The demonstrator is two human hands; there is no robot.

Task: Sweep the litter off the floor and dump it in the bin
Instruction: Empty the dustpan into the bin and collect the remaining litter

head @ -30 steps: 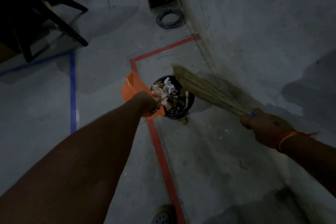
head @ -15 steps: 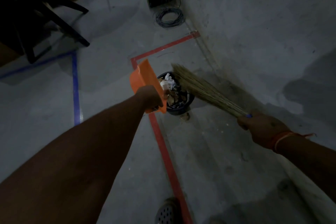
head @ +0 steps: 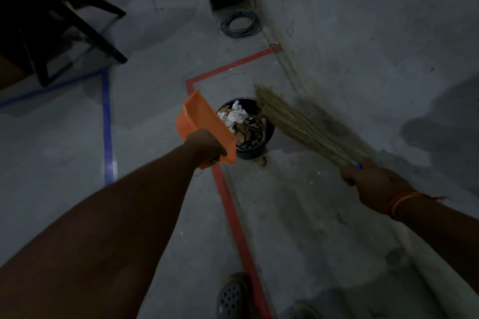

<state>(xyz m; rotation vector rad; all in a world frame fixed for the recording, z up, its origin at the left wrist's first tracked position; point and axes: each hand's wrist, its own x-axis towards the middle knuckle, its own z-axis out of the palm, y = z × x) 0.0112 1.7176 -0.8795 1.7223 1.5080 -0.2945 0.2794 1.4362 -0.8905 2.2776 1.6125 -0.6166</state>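
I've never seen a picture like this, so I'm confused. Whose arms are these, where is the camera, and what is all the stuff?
The camera sits on a person's head, looking down, so you see their own arms. The left hand holds an orange dustpan tipped beside a black bin full of crumpled paper and leaves. The right hand grips a straw broom. Red tape and blue tape mark the grey floor. Their shoe shows at the bottom.
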